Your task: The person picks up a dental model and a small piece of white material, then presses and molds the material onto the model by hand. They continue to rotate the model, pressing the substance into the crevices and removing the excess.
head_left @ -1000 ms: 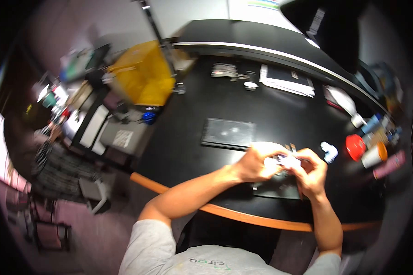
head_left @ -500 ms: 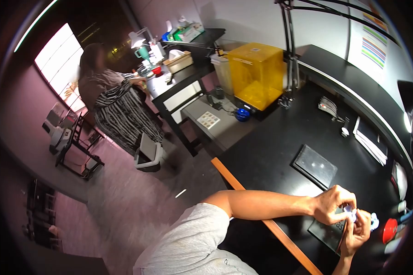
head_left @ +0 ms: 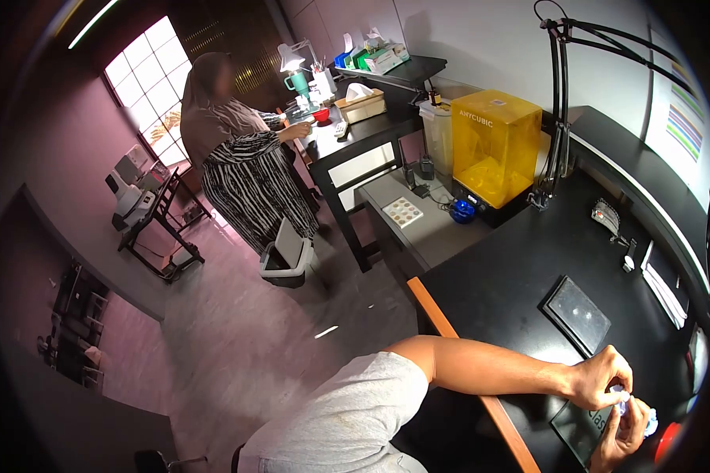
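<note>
My left hand [head_left: 603, 380] reaches in from the left with its fingers closed around a small, crumpled whitish-lilac piece [head_left: 620, 393]. My right hand [head_left: 628, 432] meets it from below, fingertips pinching the same piece. Its exact kind is too small to make out. Beside the right hand's fingers shows a crumpled pale-blue bit [head_left: 651, 422]. Under the hands lies a dark flat slab [head_left: 573, 432] with lettering, partly covered by them. A black rectangular plate [head_left: 577, 314] rests on the black table [head_left: 489, 276] just beyond my left hand.
A red round object [head_left: 667, 443] sits right of my hands. Farther back are a yellow-covered machine [head_left: 493, 146], a black lamp arm [head_left: 560, 110], a blue round object [head_left: 462, 210] and papers [head_left: 664, 293]. Across the room a person [head_left: 248, 158] stands at another desk, near a bin [head_left: 288, 260].
My view has swung left, so the room sits farther right and lower in it. Both hands stay together on the small crumpled piece. The other person's hand has shifted slightly over the desk.
</note>
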The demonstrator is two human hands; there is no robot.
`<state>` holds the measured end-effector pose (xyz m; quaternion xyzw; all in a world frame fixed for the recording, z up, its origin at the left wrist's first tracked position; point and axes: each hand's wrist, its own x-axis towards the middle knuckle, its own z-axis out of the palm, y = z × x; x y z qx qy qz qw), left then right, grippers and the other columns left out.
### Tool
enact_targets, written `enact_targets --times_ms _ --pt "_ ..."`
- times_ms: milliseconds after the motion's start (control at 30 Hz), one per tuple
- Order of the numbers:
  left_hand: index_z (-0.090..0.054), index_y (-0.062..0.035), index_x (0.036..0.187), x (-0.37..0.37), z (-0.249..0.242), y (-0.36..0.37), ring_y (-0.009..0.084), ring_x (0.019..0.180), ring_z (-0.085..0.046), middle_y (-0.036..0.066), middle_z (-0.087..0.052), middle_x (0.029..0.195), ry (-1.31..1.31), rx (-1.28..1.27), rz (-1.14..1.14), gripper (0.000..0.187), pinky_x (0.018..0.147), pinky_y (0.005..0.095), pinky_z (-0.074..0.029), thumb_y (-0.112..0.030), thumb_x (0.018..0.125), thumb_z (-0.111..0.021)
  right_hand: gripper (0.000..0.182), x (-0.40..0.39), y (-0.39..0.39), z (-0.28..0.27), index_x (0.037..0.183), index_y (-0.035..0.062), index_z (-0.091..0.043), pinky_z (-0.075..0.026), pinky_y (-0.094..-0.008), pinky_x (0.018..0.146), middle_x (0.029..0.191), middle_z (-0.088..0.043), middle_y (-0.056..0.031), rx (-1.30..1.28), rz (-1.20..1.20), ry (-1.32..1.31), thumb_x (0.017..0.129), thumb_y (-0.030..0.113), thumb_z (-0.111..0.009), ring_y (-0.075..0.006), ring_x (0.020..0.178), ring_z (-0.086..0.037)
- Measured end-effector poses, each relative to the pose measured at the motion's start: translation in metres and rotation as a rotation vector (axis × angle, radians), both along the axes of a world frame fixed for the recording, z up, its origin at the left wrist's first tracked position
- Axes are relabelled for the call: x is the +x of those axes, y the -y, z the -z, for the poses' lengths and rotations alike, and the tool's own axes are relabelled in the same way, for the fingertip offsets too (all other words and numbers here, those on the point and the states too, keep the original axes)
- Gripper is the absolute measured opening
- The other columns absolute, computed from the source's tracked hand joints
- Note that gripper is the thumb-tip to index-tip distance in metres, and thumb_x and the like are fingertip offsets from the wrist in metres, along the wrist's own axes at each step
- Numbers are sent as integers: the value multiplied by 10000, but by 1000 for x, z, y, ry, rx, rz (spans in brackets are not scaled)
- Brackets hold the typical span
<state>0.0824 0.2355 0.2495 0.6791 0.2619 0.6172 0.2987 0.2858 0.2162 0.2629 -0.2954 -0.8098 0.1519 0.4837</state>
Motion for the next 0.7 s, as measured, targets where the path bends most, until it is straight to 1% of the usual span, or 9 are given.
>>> enact_targets --times_ms 67,167,267,367,467,567,700 --pt "-723 59 789 2 2 0 238 607 -685 174 -700 710 12 -12 -2 124 566 329 -523 -61 760 -715 236 0 4 -5 1123 -64 -742 -599 -320 765 1083 -701 -158 1 17 33 891 -103 -745 -235 925 -689" --pt "-724 55 789 3 3 -1 234 611 -685 173 -701 709 13 -7 -4 115 567 323 -519 -57 762 -719 241 -1 3 -9 1108 -44 -754 -591 -311 741 1078 -703 -155 126 26 109 873 -94 -768 -227 896 -679" --pt "-725 49 786 2 1 0 228 614 -685 171 -703 713 19 -24 16 106 569 321 -517 -54 761 -727 253 2 0 -5 1106 -34 -755 -587 -310 733 1070 -708 -157 83 14 92 860 -85 -783 -231 898 -680" --pt "-717 53 782 2 5 -3 213 608 -681 165 -708 714 6 -20 20 105 563 318 -513 -49 767 -732 251 -2 4 -8 1116 -32 -751 -586 -313 733 1065 -715 -161 86 35 91 870 -77 -777 -231 896 -688" --pt "-707 56 776 6 3 1 197 602 -675 157 -710 711 95 -66 -3 107 556 314 -508 -47 776 -732 253 -4 3 -15 1131 -34 -744 -587 -312 736 1064 -720 -166 81 -21 84 882 -73 -767 -230 892 -695" --pt "-701 57 772 0 0 1 185 600 -673 154 -710 708 18 -91 47 102 555 304 -506 -41 779 -730 244 0 -1 -11 1133 -41 -739 -586 -311 748 1075 -723 -166 53 -30 98 893 -84 -748 -226 889 -696" --pt "-710 53 777 1 3 -1 175 603 -674 149 -707 705 24 -55 30 95 556 292 -507 -38 771 -739 247 2 0 -4 1142 -47 -732 -584 -310 761 1092 -722 -164 -21 -21 39 902 -104 -727 -221 904 -694"
